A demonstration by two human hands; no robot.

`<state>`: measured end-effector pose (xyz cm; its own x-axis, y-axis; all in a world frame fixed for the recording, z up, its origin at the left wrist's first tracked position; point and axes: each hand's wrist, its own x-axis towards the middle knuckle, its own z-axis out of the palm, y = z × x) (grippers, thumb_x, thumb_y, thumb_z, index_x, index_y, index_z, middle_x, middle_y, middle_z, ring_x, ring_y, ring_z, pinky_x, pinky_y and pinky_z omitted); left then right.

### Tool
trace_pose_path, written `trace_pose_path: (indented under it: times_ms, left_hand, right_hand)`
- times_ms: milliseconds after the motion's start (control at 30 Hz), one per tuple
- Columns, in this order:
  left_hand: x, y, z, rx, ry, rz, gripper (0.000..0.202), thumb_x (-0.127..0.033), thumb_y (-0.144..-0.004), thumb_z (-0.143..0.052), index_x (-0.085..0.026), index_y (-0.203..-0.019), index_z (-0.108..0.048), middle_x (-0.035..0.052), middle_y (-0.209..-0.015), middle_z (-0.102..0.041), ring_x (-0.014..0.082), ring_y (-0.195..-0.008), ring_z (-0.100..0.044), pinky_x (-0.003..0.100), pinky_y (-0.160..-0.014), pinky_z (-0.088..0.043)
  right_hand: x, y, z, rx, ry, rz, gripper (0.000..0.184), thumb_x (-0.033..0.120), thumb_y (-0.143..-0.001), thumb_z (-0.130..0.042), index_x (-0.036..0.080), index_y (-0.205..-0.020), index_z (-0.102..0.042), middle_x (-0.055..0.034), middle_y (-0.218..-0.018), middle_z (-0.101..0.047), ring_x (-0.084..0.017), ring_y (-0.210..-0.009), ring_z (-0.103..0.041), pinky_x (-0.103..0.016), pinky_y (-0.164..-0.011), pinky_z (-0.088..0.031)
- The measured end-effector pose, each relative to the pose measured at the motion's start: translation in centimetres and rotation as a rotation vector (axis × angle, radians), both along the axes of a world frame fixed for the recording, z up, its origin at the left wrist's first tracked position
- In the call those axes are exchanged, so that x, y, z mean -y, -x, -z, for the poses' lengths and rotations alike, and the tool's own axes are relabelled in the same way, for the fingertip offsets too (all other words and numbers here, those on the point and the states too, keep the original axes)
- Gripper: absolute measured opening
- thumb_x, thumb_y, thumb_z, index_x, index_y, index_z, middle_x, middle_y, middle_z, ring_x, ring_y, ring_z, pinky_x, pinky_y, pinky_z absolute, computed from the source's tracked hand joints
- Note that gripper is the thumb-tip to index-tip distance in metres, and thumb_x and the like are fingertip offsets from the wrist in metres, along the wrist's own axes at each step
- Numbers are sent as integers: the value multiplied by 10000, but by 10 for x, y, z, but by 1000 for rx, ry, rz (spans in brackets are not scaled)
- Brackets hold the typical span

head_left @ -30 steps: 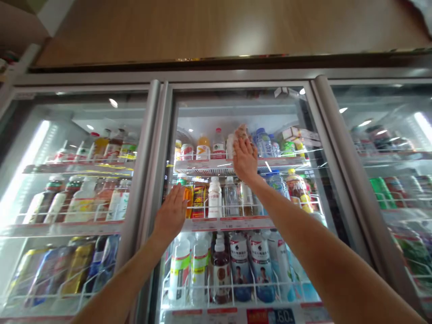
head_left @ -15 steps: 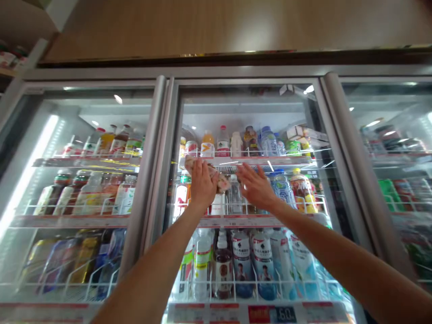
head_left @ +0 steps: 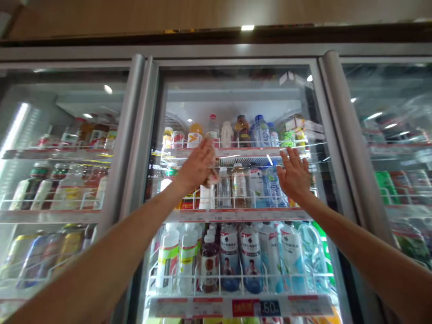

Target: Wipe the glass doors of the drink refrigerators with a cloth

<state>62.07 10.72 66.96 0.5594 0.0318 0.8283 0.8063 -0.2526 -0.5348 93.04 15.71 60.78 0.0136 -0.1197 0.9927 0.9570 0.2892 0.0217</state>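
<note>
My left hand presses a crumpled, pale patterned cloth against the glass door of the middle cooler. Its fingers lie over the cloth and are a little blurred. To the right, my right hand is raised at the same glass with its fingers spread and nothing in it. I cannot tell whether its palm touches the pane. Bottles stand on the shelves behind the glass, among them a dark brown bottle and a blue-capped bottle.
Metal frame posts stand on both sides of the middle door: a left post and a right post. A wooden panel runs above. Further glass-fronted sections with drinks lie left and right. A price tag sits on the lower shelf edge.
My right hand has moved right across the glass, away from my left hand. My left hand and the cloth have shifted slightly. The camera view has swung, moving the cooler left and up.
</note>
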Motion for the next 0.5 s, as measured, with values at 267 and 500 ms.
trace_pose_path:
  times_ms: [267,500]
  left_hand:
    - [-11,-53,17,171,-75,-43,625,-406,-862,-403,-48,-1366,-310,208,-1500,-203,300,-1413,-103,480,-1135,-197]
    - [-4,11,1,574,-137,-82,569,-343,-850,-418,-38,-1329,-371,237,-1490,-204,347,-1398,-149,545,-1121,-180]
  right_hand:
    - [-1,-2,-1,25,-17,-31,527,380,-929,-274,170,-1409,-330,-121,-1482,-325,-271,-1385,-249,-536,-1092,-211]
    - [-3,-56,6,29,-34,21,519,365,-922,-312,166,-1400,-350,-123,-1463,-360,-274,-1377,-269,-548,-1087,-207]
